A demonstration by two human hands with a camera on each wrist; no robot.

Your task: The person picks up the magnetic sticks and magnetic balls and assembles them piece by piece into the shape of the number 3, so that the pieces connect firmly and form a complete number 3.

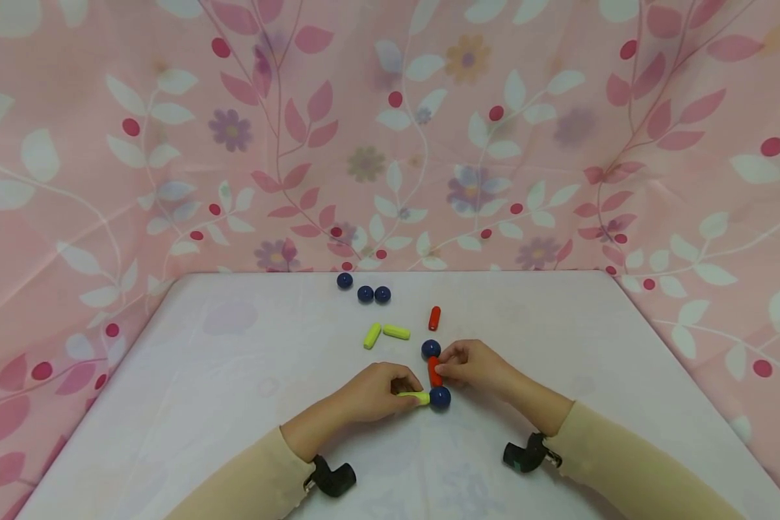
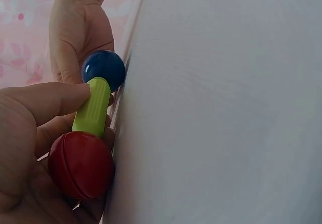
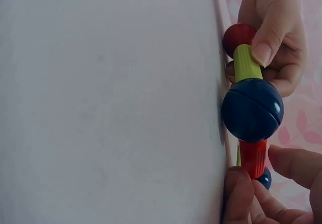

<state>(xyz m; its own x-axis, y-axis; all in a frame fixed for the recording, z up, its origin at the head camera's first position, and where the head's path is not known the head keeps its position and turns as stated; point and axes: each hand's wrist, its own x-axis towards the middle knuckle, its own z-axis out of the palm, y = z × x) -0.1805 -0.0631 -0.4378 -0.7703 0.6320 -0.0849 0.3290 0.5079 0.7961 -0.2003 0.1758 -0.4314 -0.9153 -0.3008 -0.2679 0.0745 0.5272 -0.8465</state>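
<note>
My left hand [image 1: 378,393] pinches a ribbed yellow-green rod [image 2: 93,108] between thumb and fingers. At one end of that rod is a dark red ball [image 2: 83,166], which the hand hides in the head view. The rod's other end meets a dark blue ball [image 1: 440,398]. From this ball a red rod [image 1: 434,372] runs away from me to a second blue ball [image 1: 431,349]. My right hand [image 1: 477,365] holds the red rod with its fingertips from the right. The joined pieces lie low over the white tabletop.
Beyond the hands lie two loose yellow-green rods, one slanted [image 1: 373,336] and one nearly level [image 1: 396,331], and a loose red rod [image 1: 435,318]. Several blue balls [image 1: 365,294] sit near the table's far edge. A pink floral cloth [image 1: 390,144] hangs behind the white table [image 1: 234,375].
</note>
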